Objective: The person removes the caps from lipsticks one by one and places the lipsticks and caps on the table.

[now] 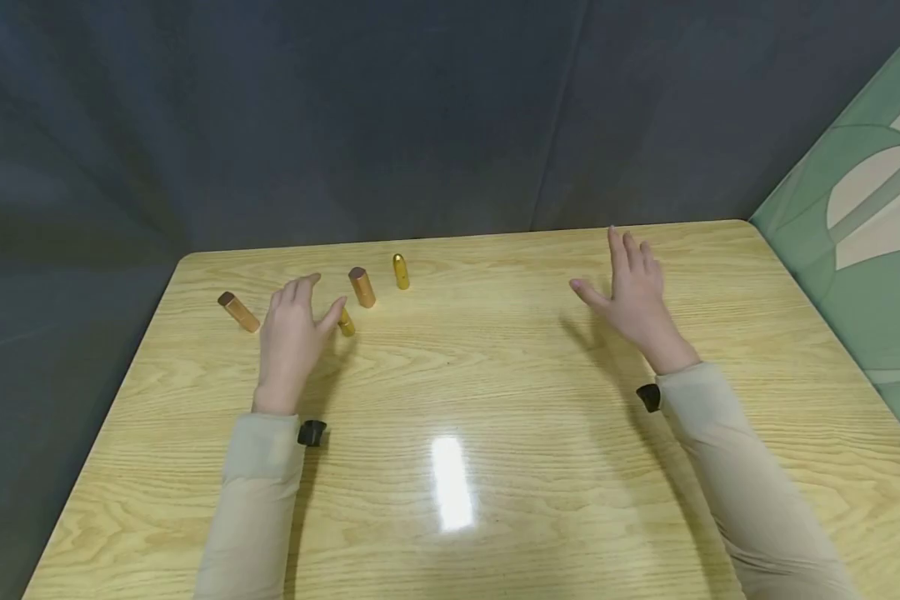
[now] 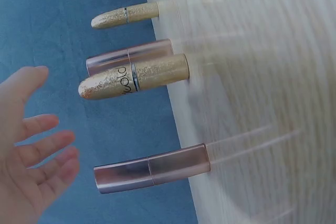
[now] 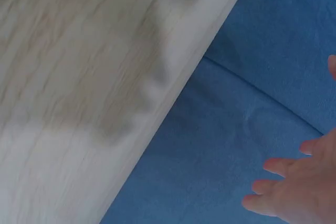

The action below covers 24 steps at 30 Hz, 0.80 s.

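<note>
My left hand [image 1: 291,337] hovers over the left part of the table, fingers spread and holding nothing. By its thumb stands a bullet-shaped gold lipstick [image 1: 347,323], partly hidden by the hand; dark lettering shows on this gold tube [image 2: 134,80] in the left wrist view. Left of the hand is a rose-gold lipstick tube [image 1: 238,312]. Another rose-gold tube [image 1: 362,287] and a second gold lipstick [image 1: 401,272] stand upright farther back, to the hand's right. Over the right side, my right hand [image 1: 636,300] is raised with fingers apart, touching nothing.
The pale wood table [image 1: 450,367] has its far edge just behind the lipsticks. A dark blue cloth [image 1: 420,117] hangs beyond it. Green-and-white leaf-patterned fabric [image 1: 877,325] borders the right side. A bright light reflection lies on the tabletop.
</note>
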### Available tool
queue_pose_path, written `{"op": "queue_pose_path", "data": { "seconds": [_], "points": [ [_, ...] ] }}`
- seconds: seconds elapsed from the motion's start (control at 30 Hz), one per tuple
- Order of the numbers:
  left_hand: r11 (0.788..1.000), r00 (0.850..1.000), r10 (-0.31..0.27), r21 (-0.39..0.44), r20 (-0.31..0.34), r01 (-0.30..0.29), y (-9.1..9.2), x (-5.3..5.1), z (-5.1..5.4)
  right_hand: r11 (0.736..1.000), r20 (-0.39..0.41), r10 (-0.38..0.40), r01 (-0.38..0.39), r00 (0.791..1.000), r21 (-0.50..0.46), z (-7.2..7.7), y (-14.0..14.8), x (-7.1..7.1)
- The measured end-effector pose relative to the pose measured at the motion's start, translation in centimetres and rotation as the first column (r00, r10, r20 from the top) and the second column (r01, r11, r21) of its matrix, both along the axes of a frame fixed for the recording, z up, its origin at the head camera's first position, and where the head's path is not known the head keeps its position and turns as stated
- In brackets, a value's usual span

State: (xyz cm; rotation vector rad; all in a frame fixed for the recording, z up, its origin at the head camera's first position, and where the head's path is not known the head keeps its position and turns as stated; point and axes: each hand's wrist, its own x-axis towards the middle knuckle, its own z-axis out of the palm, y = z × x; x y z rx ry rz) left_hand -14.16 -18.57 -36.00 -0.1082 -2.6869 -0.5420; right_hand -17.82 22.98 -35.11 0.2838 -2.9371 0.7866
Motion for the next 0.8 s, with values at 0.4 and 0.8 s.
{"op": "queue_pose_path", "data": {
  "seconds": [0.4,0.8],
  "points": [
    [0.994,0.987,-0.041,0.108,0.153,0.024,0.3,0.0,-0.2,0.990,0.089,0.058,-0.045,0.994,-0.137,-0.5,-1.4,0.4],
    [0.984,0.963,-0.076,0.177,0.259,0.030,0.2,-0.2,-0.4,0.971,0.120,0.073,-0.043,0.990,-0.236,-1.4,-2.7,0.8]
  ]
}}
